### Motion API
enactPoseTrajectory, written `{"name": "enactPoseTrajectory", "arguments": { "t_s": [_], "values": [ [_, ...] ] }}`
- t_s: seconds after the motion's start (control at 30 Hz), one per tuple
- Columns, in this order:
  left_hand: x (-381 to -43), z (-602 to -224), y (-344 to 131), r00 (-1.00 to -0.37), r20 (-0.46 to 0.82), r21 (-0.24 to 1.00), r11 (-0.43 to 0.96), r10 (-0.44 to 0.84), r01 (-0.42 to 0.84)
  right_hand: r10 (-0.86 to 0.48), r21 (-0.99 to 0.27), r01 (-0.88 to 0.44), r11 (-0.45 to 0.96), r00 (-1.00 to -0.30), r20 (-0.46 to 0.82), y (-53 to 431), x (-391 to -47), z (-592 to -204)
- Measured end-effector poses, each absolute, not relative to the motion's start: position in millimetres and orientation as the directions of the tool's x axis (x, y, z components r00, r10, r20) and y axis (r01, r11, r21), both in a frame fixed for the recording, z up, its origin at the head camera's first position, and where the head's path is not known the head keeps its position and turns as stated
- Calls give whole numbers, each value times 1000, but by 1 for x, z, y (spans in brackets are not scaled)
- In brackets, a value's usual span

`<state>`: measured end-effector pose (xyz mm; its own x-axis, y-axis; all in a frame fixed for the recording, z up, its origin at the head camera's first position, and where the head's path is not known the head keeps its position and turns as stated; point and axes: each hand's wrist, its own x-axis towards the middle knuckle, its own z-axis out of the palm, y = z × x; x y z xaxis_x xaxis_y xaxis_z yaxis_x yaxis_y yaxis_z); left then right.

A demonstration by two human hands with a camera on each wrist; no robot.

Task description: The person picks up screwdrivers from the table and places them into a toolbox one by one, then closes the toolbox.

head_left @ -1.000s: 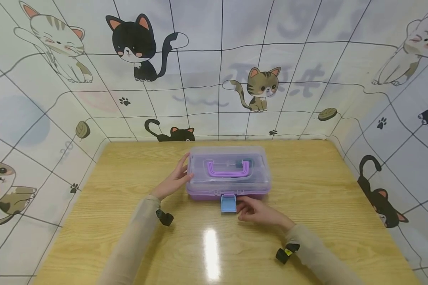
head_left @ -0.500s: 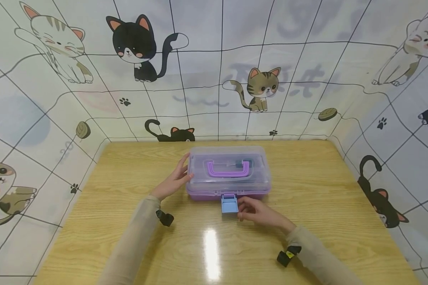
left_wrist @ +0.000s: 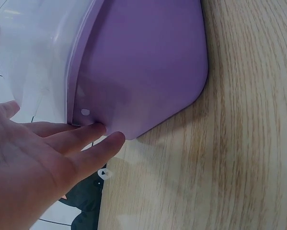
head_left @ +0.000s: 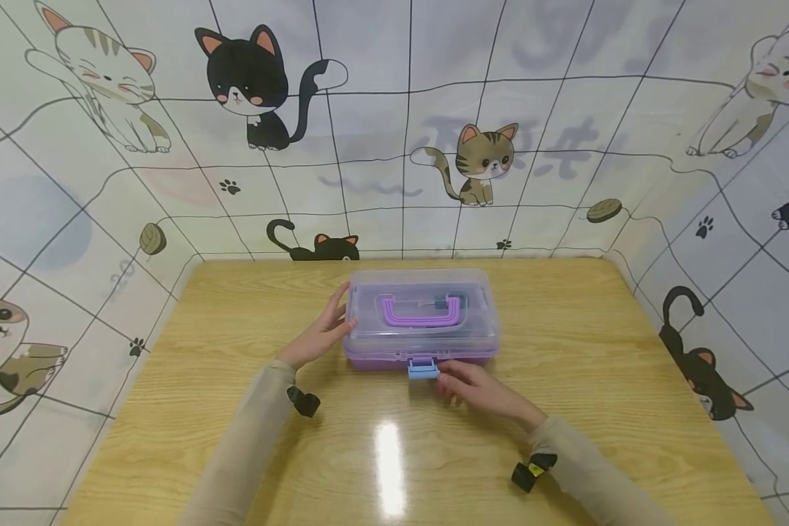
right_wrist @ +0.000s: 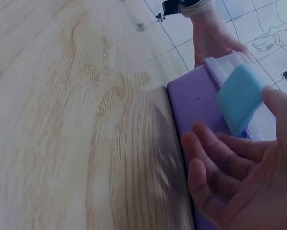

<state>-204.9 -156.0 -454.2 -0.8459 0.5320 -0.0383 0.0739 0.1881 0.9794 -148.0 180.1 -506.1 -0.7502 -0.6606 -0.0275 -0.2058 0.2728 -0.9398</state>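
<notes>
A lidded plastic box (head_left: 368, 361), purple below with a clear lid and purple handle (head_left: 421, 320), sits on the table. My left hand (head_left: 318, 337) rests along its left side, fingers extended; in the left wrist view the fingertips touch the purple wall (left_wrist: 143, 62). At the front middle, the light-blue latch (head_left: 424, 370) sticks out from the box. My right hand (head_left: 476, 389) is beside it. In the right wrist view the thumb touches the edge of the latch (right_wrist: 240, 98), while the other fingers (right_wrist: 205, 187) are loosely bent below, not wrapped around it.
The wooden table (head_left: 237, 307) extends on both sides and in front of the box, with a bright light reflection near the front. A wall sheet (head_left: 368, 168) with cat drawings encloses the back and sides. Something dark shows through the lid (head_left: 443, 301).
The blue latch has swung on its hinge and looks shorter in the head view. My right fingers shifted slightly with it. Left hand and box have stayed in place.
</notes>
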Motion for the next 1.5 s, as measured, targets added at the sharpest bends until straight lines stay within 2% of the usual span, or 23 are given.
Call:
{"name": "enactPoseTrajectory", "arguments": {
  "t_s": [0.2,0.47,0.67,1.03,1.5],
  "values": [
    [-204,-454,-156,-845,-40,978,194,532,76,-615,-941,-148,304,-785,-75,173,-146,-503],
    [-204,-454,-156,-848,-38,978,194,529,78,-534,-972,-38,232,-840,-95,162,-147,-497],
    [-204,-453,-156,-845,-32,980,183,533,79,-441,-967,44,249,-884,-154,155,-150,-493],
    [-205,-453,-156,-845,-33,978,190,534,81,-387,-969,118,218,-901,-196,143,-139,-454],
    [-204,-454,-156,-844,-24,980,180,536,86,-358,-963,133,235,-909,-213,141,-140,-454]
  ]
}}
